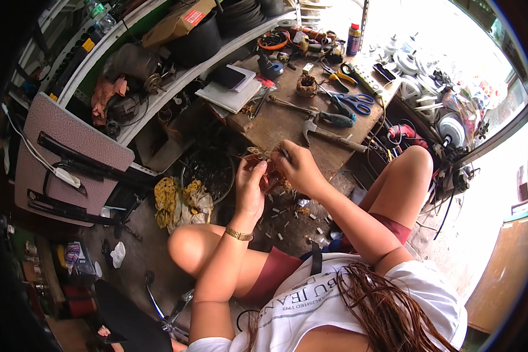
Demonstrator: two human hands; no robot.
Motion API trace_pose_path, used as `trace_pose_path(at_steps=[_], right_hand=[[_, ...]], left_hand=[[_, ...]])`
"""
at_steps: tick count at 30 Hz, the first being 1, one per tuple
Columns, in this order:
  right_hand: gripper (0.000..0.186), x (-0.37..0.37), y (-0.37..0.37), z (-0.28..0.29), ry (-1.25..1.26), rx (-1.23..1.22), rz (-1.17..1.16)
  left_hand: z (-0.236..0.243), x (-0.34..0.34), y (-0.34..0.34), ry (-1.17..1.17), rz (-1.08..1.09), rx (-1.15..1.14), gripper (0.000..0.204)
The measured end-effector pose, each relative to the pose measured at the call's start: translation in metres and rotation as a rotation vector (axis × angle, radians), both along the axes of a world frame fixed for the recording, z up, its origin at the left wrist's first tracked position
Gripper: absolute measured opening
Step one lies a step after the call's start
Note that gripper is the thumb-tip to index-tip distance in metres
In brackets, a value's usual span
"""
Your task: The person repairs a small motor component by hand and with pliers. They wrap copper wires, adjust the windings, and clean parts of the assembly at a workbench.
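Observation:
In front of my knees, at the near edge of a wooden workbench (253,125), both hands meet over a small bundle of reddish copper-coloured wire (270,180), which looks like a motor winding. My left hand (252,189) is closed on its left side, thumb upward. From the right, my right hand (299,169) pinches at its top with bent fingers. A small dark thing shows by those fingertips, too small to name. The hands hide much of the bundle. Beyond them on the bench lie a claw hammer (334,138), a blue-handled screwdriver (337,119) and blue-handled scissors (358,102).
A brown ring-shaped core (306,85), yellow-handled pliers (341,76) and a spray can (353,40) stand or lie farther back. Small white pieces (286,223) litter the floor below. Left are a dark basin (208,175), yellow-stained cloth (185,205) and a chair (70,155).

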State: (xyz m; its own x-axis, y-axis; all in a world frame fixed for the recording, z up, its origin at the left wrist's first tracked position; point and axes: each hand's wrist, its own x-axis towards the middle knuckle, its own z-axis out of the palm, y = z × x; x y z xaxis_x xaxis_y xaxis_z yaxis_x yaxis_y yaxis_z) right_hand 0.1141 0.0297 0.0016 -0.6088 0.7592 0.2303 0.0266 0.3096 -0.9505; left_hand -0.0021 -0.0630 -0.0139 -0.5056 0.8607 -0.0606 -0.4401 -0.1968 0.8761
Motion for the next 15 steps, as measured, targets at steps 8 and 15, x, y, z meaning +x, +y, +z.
trace_pose_path(at_steps=[8,15], right_hand=[[0.033,0.004,-0.001,-0.001,-0.124,-0.013,-0.018],[0.045,0.018,-0.033,0.013,-0.235,0.243,0.014]], left_hand=[[0.002,0.007,-0.001,-0.005,0.140,-0.053,0.015],[0.004,0.014,0.002,0.057,0.224,-0.052,0.019]])
